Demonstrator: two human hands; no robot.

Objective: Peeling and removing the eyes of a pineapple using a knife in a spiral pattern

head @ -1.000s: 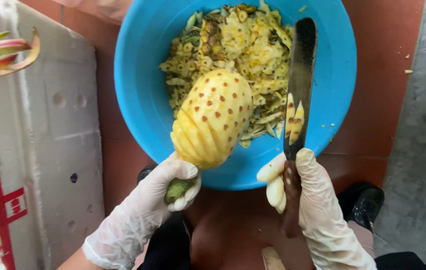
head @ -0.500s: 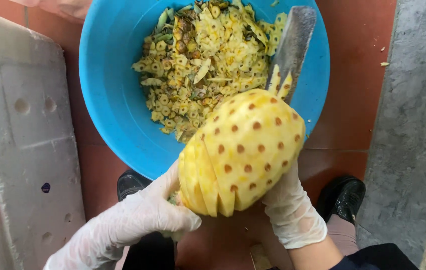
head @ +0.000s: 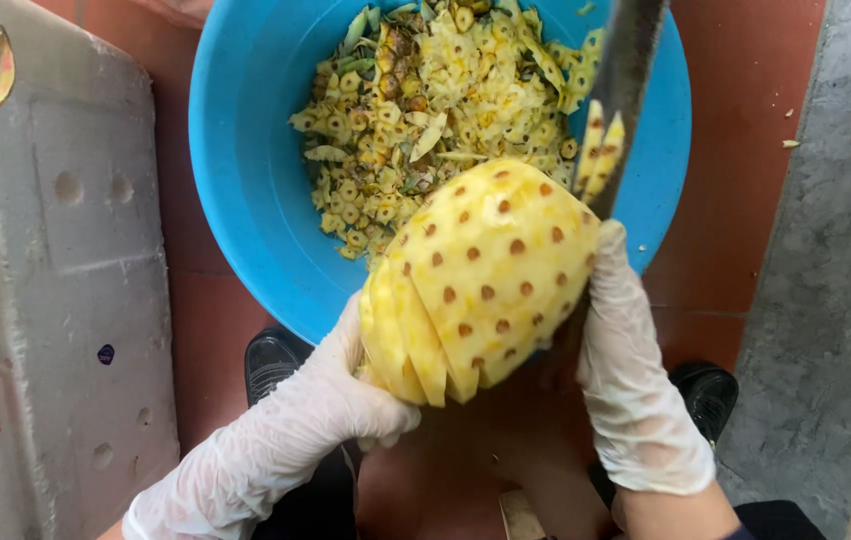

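Pineapple (head: 485,280) between both gloved hands

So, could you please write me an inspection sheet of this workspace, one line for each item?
Surface: red tiled floor; grey concrete strip at one side.
Job's things: peeled pineapple with brown eyes, partly grooved; knife with peel strips on its blade.
Clutter: blue basin holding pineapple scraps.
Grippers: gloved left hand grips the pineapple's base; gloved right hand holds the knife.
Cables: nothing seen.
Surroundings: white foam box; black shoes.
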